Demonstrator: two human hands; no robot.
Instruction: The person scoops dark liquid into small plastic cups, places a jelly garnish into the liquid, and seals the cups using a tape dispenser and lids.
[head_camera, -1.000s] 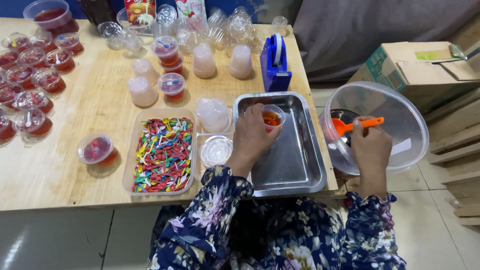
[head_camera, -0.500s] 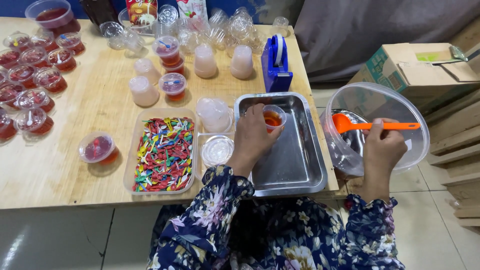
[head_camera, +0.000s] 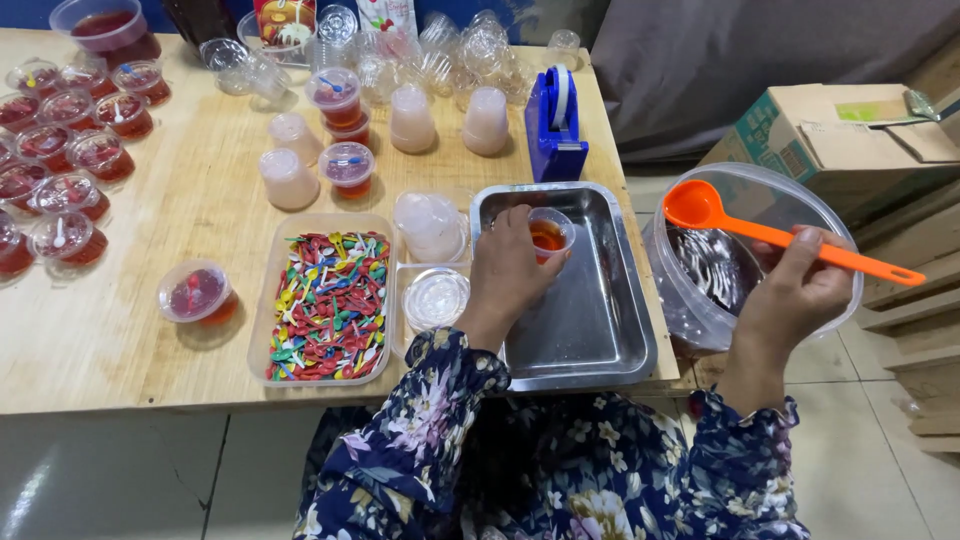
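Observation:
My left hand (head_camera: 508, 270) grips a small clear plastic cup (head_camera: 551, 233) with reddish-orange liquid in it; the cup stands inside a steel tray (head_camera: 590, 330) at the table's right end. My right hand (head_camera: 793, 295) holds an orange ladle (head_camera: 770, 235) by its long handle. The ladle's bowl hovers above the rim of a large clear plastic bowl (head_camera: 690, 300) of dark liquid, to the right of the table. The scoop is between the bowl and the tray.
A clear tray of colourful little spoons (head_camera: 325, 305) lies left of the steel tray, beside a lidded cup (head_camera: 193, 293) and stacked lids (head_camera: 432, 298). Several filled red cups (head_camera: 60, 150) crowd the far left. A blue tape dispenser (head_camera: 555, 125), empty cups and cardboard boxes (head_camera: 830, 130) stand behind.
My right hand has lifted the orange ladle up out of the big bowl and swung its scoop left toward the steel tray. My left hand stays on the cup.

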